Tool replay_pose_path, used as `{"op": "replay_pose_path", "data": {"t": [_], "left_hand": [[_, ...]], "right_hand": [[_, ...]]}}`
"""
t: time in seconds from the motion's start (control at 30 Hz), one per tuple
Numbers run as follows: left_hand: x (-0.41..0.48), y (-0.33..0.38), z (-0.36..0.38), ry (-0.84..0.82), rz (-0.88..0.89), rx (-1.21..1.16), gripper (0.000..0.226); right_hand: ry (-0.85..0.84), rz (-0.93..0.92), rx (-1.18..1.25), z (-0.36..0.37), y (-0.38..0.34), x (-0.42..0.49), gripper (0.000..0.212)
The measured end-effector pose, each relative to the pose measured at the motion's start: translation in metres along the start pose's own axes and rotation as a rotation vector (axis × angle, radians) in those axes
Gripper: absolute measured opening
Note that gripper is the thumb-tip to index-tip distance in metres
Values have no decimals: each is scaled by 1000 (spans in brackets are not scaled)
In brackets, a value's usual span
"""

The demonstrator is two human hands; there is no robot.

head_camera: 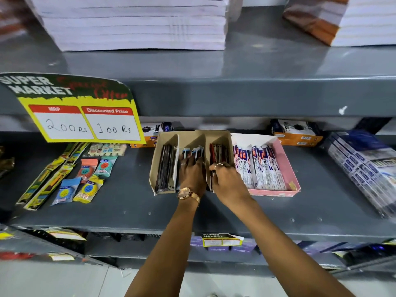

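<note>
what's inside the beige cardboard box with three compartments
In the beige cardboard box with three compartments: slim dark pens left; blue-and-white packets middle, partly under the left hand; red and dark pens right, near ends covered by the right hand.

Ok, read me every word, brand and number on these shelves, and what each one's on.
"SUPER MARKET", "Special Offer": yellow offer sign
"MRP", "200 Rs", "Discounted Price", "100 Rs": same sign
"TRIO": orange boxes at back
"Ezee click": pen packs, pink tray
"SUPER MARKET", "10": lower shelf tag
Too blurred: packs in divided box, small packets at left
</note>
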State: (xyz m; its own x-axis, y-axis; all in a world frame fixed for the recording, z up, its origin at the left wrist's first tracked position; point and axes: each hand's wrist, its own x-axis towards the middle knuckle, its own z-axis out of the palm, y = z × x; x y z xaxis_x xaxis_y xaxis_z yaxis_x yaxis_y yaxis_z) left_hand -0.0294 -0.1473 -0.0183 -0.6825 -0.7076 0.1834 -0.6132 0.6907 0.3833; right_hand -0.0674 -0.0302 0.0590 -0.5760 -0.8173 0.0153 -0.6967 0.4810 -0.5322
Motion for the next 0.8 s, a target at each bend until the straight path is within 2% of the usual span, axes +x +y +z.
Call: {"op": "replay_pose_path", "data": {"t": [0.1, 0.17, 0.3, 0.4, 0.5, 0.53, 0.63, 0.8], "left_hand": [[-5, -2, 1, -41, -86, -10, 58], [-7, 0, -1, -71, -60, -2, 58], [-15, 5, -15, -20, -40, -76, 56], [-48, 6, -26, -17, -17, 17, 63], [-97, 1, -25, 73, 129, 46, 29], [-108, -1, -25, 57, 149, 54, 24], [-110, -14, -23, -29, 173, 57, 15], [-80, -12, -21, -29, 168, 92, 30]], "right_hand": [[-23, 11, -8, 0, 1, 1, 33], [-47, 13, -19, 0, 0, 2, 33], [-39, 3, -36, -4, -2, -4, 31], [-109, 0, -128, -2, 4, -24, 26], [-241, -31, -244, 13, 12, -46, 30], [-258, -46, -273, 18, 16, -48, 33], [-229, -100, -346, 30, 25, -40, 41], [-142, -115, -410, 40, 24, -19, 50]]}}
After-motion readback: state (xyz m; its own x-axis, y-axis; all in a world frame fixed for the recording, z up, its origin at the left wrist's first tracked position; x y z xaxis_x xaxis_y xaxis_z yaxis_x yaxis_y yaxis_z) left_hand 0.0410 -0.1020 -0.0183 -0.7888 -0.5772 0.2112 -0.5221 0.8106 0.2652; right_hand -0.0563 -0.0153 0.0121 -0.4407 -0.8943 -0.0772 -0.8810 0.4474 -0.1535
